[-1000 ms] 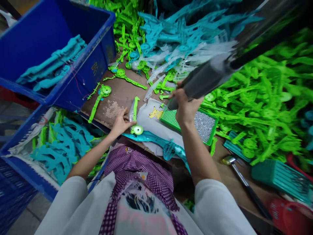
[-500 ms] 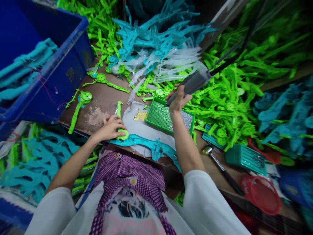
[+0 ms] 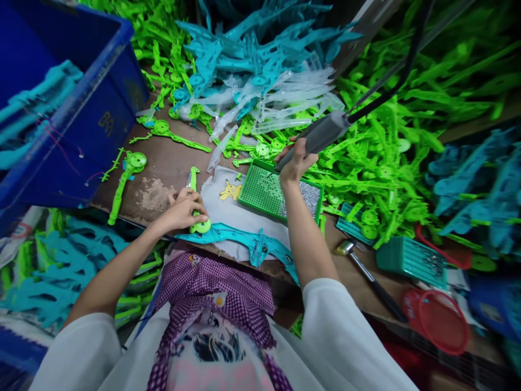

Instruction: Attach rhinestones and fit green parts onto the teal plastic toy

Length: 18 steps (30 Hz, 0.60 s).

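The left hand [image 3: 184, 209] presses a long green plastic toy piece [image 3: 194, 191] flat on the brown table [image 3: 171, 163]. To its right, the right hand [image 3: 296, 163] grips a grey power screwdriver [image 3: 319, 137] over the green screw tray [image 3: 260, 187].

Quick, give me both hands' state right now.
Left hand: closed on the green plastic part.
Right hand: closed around the grey power screwdriver.
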{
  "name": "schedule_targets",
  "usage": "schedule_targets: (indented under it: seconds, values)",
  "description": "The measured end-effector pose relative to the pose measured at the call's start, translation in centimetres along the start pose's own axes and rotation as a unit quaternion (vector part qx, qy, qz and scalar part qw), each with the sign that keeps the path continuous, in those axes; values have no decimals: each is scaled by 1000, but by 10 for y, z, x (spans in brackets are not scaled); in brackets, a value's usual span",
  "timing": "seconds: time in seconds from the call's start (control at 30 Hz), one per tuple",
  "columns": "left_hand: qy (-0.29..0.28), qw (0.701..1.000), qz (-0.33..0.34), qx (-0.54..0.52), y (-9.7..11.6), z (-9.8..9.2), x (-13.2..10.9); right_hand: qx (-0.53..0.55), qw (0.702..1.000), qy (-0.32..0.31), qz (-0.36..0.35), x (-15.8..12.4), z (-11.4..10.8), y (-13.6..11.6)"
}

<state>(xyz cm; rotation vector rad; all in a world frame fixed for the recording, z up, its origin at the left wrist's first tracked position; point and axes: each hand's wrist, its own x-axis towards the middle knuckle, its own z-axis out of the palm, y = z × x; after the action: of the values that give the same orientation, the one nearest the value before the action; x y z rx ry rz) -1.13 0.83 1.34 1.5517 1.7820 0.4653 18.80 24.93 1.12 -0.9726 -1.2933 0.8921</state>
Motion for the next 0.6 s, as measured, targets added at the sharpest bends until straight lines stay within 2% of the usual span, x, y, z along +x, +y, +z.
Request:
schedule_targets:
  seconds: [0.33,0.6]
  values:
    - [7,995,-24,96,6,0,-4,22,1000,1,-23,4,-1,5]
    - [22,994,-29,99,-2,6,-9,30,999,-21,-28,7,-1,14]
